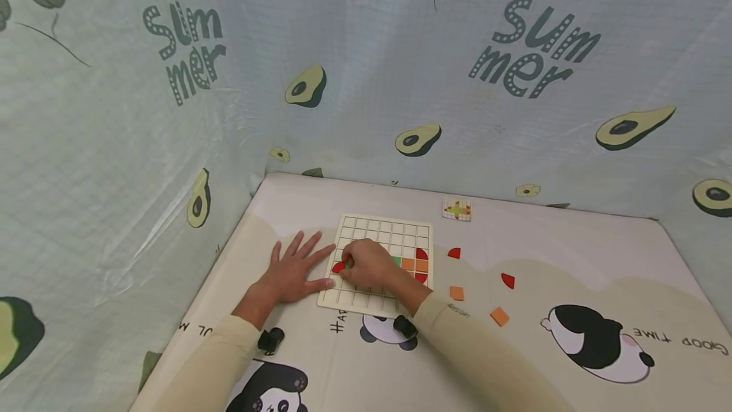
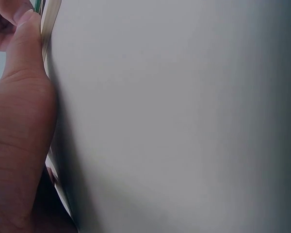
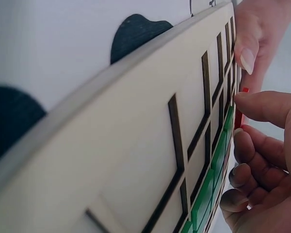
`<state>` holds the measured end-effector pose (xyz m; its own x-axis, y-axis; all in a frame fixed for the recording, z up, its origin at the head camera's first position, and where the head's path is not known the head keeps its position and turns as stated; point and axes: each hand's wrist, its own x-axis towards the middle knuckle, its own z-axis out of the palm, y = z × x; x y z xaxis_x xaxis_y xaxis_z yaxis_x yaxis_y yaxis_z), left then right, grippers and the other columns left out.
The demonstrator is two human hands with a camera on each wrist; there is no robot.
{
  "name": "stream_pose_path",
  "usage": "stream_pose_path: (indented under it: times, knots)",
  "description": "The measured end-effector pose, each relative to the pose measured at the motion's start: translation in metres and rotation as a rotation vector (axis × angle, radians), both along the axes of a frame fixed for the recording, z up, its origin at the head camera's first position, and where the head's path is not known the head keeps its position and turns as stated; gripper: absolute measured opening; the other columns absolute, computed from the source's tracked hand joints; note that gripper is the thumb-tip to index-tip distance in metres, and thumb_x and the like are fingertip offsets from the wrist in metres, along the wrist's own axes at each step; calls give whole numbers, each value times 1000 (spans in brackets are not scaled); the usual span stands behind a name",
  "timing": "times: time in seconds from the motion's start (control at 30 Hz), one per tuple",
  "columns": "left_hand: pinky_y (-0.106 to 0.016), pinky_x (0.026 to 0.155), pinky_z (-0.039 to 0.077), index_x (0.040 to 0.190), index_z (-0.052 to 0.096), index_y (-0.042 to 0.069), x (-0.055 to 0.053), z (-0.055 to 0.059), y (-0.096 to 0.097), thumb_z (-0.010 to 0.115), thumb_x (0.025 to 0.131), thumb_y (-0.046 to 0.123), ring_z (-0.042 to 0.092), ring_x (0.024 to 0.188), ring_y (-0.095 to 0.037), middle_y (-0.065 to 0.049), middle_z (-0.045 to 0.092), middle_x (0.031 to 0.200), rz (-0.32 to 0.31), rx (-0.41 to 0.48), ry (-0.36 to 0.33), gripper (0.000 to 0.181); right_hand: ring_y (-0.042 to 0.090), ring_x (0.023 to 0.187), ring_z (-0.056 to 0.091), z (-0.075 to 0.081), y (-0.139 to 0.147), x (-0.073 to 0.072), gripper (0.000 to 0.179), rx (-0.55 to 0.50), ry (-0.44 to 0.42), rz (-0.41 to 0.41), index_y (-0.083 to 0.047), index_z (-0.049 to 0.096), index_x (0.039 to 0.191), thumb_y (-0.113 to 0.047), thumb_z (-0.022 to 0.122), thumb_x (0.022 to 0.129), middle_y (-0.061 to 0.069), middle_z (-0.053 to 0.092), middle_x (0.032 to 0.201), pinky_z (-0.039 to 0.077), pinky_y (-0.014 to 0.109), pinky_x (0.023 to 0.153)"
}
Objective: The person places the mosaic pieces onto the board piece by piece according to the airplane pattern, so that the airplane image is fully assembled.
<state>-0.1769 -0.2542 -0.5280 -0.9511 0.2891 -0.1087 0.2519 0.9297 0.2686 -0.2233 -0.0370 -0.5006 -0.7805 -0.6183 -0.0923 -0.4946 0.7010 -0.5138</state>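
Note:
A pale wooden grid board (image 1: 366, 301) lies on the table with coloured pieces in a row of its squares. My right hand (image 1: 368, 264) is over the board's left half, its thumb and index finger pinching a red quarter-circle piece (image 3: 240, 114). Green pieces (image 3: 203, 194) sit in the grid beneath the right hand, partly hidden by it. Farther right on the board are orange squares (image 1: 408, 264) and red quarter-circles (image 1: 421, 253). With fingers spread, my left hand (image 1: 291, 275) rests on the table, thumb and index fingertip at the board's left edge.
Loose to the board's right lie red quarter-circles (image 1: 508, 280) and orange squares (image 1: 500, 316). A small pattern card (image 1: 457, 209) is behind the board. Printed plastic sheeting (image 1: 354, 37) walls off the back and sides of the table.

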Motion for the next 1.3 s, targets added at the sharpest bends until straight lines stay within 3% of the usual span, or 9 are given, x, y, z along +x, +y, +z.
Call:
stream_pose_path:
  times: [0.43,0.97,1.13,1.3]
  knots:
    - [-81,119,11,161,38,31,1,1,2,63,95,63,13,161,-48,-10,22,175,-5,-15,-2,77,7,71,56,-4,-4,-3,23,0,-20,16,-7,78,107,-25,79,93,-5,68,79,47,22,68]
    - [-81,119,11,160,41,30,2,6,3,64,95,62,15,161,-48,-10,23,175,4,-16,3,77,7,71,55,-3,-8,-2,17,-23,-10,16,-6,79,106,-16,76,93,-6,66,73,48,22,71]
    - [-80,120,10,161,39,31,3,7,2,64,95,63,14,161,-47,-10,22,175,7,-24,-8,77,9,74,56,2,3,-2,20,-87,-39,-2,-5,78,111,-13,74,93,-2,68,80,49,25,72]
    - [-81,120,10,162,38,31,3,7,3,63,95,64,13,161,-48,-11,21,175,8,-20,-17,79,11,76,55,5,21,-4,12,-119,-38,-19,-10,78,105,-13,75,94,-1,68,85,47,25,69]
